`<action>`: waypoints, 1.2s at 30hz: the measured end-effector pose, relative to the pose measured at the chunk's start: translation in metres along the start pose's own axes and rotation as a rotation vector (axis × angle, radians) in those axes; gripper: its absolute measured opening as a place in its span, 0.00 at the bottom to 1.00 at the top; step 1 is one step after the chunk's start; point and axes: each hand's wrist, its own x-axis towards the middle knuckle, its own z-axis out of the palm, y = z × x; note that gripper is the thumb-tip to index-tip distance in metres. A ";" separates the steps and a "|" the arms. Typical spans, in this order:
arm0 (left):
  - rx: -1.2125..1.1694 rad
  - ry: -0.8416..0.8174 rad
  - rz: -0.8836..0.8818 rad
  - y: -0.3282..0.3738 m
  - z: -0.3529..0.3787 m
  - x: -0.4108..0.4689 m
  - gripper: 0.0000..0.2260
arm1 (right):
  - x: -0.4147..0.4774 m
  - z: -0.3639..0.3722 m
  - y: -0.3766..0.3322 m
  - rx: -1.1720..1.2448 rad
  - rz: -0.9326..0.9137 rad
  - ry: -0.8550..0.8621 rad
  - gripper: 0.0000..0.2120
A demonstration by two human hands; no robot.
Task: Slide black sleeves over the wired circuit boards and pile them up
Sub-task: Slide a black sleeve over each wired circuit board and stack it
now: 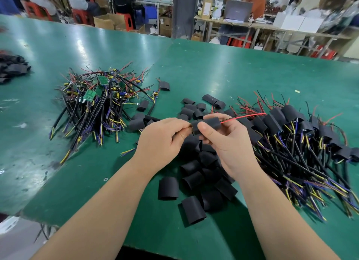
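Note:
My right hand (223,143) pinches a black sleeve (210,123) between thumb and fingers above the table. Red and black wires (244,117) stick out of the sleeve's right end. My left hand (161,139) grips the cable end at the sleeve's left opening; the board inside is hidden. Loose empty sleeves (194,174) lie heaped under my hands. A pile of bare green boards with wires (97,100) sits at the left. Sleeved boards (291,129) are piled at the right.
The green table (233,69) has its front edge near my forearms. More black sleeves (11,67) lie at the far left edge. People, cardboard boxes and red stools fill the workshop behind the table.

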 end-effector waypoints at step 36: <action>0.543 0.213 -0.826 -0.070 -0.034 0.003 0.14 | 0.009 -0.050 -0.018 -1.453 0.064 0.065 0.17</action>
